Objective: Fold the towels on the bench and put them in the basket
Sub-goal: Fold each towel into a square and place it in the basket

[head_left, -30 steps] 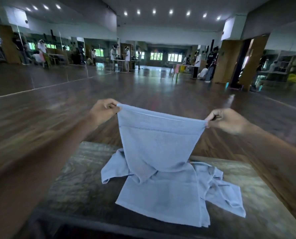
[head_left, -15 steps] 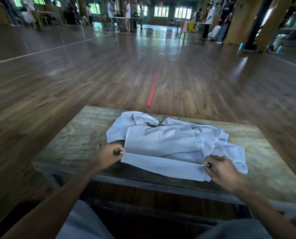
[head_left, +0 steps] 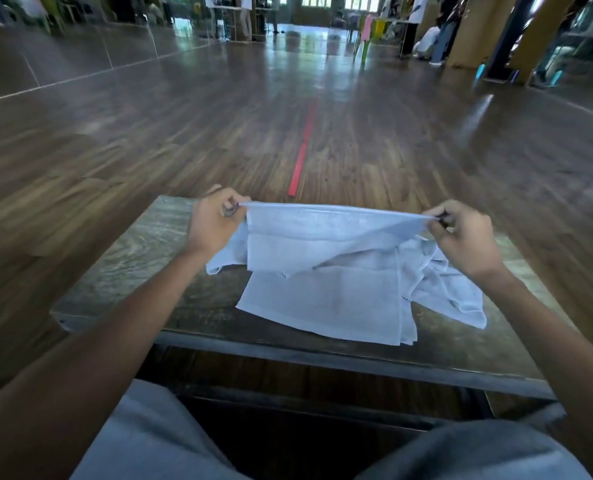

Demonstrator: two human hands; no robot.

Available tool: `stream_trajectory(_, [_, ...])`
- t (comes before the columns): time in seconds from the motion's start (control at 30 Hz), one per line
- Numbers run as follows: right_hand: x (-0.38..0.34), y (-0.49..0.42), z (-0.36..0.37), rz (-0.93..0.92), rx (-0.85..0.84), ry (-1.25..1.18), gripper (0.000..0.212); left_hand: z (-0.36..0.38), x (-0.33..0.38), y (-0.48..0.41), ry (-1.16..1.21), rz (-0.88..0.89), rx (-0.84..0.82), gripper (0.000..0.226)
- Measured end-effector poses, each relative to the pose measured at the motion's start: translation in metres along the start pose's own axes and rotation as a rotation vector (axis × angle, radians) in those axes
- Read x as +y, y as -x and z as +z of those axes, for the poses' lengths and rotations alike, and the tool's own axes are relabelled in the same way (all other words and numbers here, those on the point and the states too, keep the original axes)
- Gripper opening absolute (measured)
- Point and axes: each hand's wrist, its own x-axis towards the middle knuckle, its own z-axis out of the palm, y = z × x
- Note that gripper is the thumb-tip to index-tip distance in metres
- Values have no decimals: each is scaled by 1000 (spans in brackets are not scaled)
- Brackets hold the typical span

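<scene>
Pinching the top corners of a soft, light, pale-blue cloth towel (head_left: 322, 233), our left hand (head_left: 215, 223) and right hand (head_left: 461, 233) hold its edge taut over the worn wooden bench (head_left: 142, 258). It drapes limply, so we judge the corners the best hold. We count one held towel, plus a rumpled pale-blue heap (head_left: 322, 306) beneath, number unclear.

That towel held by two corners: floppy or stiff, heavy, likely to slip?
Likely floppy: the towel hangs in soft folds below the edge stretched between the left hand and right hand, and drapes onto the pile. Probably light: fingertip pinches at its corners carry it. It may drag the cloth beneath if lifted.
</scene>
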Motion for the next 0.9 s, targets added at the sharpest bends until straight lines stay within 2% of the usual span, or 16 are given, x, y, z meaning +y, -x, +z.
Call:
stream_trajectory(0.07, [-2, 13, 1, -67, 44, 20, 10, 2, -6, 12, -56, 103, 6, 4])
stream_trajectory(0.1, [4, 24, 5, -113, 24, 52, 10, 4, -16, 25, -106, 161, -34, 10])
stream_trajectory(0.17, [22, 53, 15, -206, -72, 127, 11, 8, -44, 57, -196, 273, -184, 20])
stream_trajectory(0.2, [31, 68, 21, -238, -140, 172, 9, 8, -57, 73, -237, 299, -263, 18])
stream_trajectory(0.27, [44, 96, 32, -281, -246, 265, 6, 8, -71, 99, -312, 325, -352, 4])
stream_trajectory(0.37, [51, 122, 44, -291, -323, 355, 17, 10, -72, 119, -318, 322, -388, 11])
stream_trajectory(0.5, [49, 131, 50, -276, -292, 394, 21, 11, -75, 120, -327, 239, -453, 11])
stream_trajectory(0.6, [48, 134, 54, -280, -286, 408, 21, 8, -78, 120, -363, 287, -532, 19])
stream_trajectory(0.77, [60, 141, 60, -272, -305, 524, 21, 2, -72, 122, -429, 365, -538, 30])
stream_trajectory(0.9, [58, 140, 67, -267, -356, 589, 37, 9, -70, 122, -440, 379, -557, 19])
